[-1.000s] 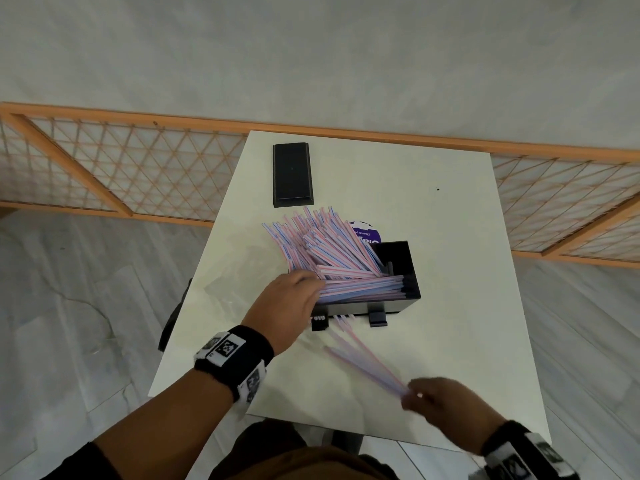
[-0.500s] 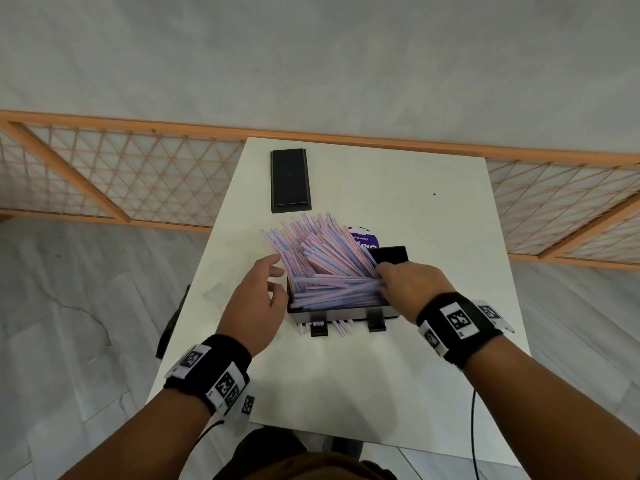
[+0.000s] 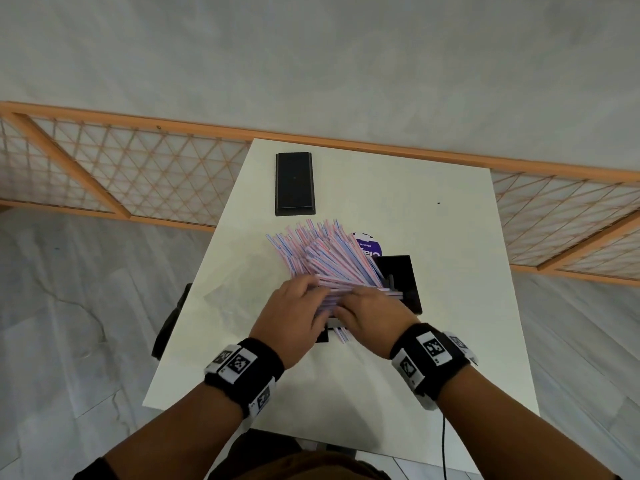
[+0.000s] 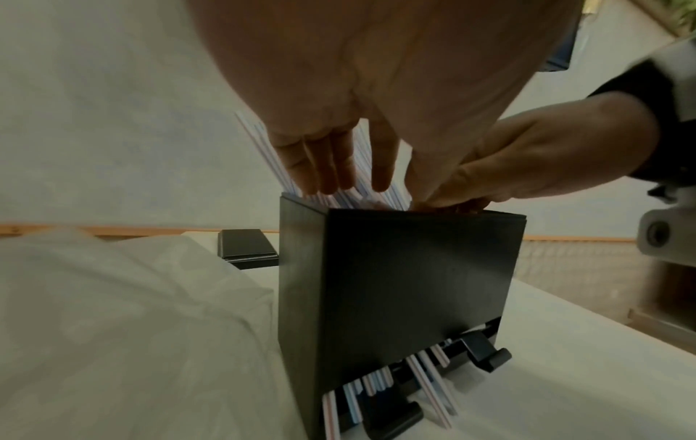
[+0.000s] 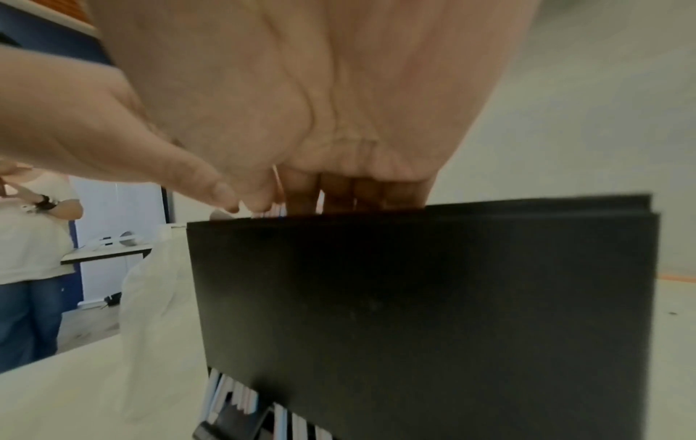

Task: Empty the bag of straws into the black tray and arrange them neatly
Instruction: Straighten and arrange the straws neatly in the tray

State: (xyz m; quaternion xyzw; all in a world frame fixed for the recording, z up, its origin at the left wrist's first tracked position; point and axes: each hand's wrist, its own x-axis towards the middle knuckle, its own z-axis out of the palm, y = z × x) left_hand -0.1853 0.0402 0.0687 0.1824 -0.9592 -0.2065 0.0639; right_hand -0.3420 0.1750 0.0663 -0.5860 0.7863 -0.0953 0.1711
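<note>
A heap of pink-and-blue striped straws [image 3: 325,258] fans up and to the left out of the black tray [image 3: 403,282], a tall box on the white table. Some straw ends [image 4: 425,381] poke out of the slot at its base. My left hand [image 3: 298,303] lies on the near part of the heap, its straight fingers [image 4: 331,166] pressing on the straws at the tray's rim. My right hand [image 3: 367,306] sits right beside it, fingers [image 5: 354,193] reaching down onto the straws inside the tray [image 5: 414,297]. The emptied clear bag [image 4: 113,312] lies left of the tray.
A flat black lid [image 3: 294,183] lies at the table's far side. A purple label [image 3: 367,245] shows behind the straws. An orange lattice railing [image 3: 138,174] runs behind the table [image 3: 433,220]. A person [image 5: 30,253] stands off to the left in the right wrist view.
My right hand carried loose straws from the table's near edge to the tray and now rests on the heap. My left hand shifted from the tray's left side onto the straws.
</note>
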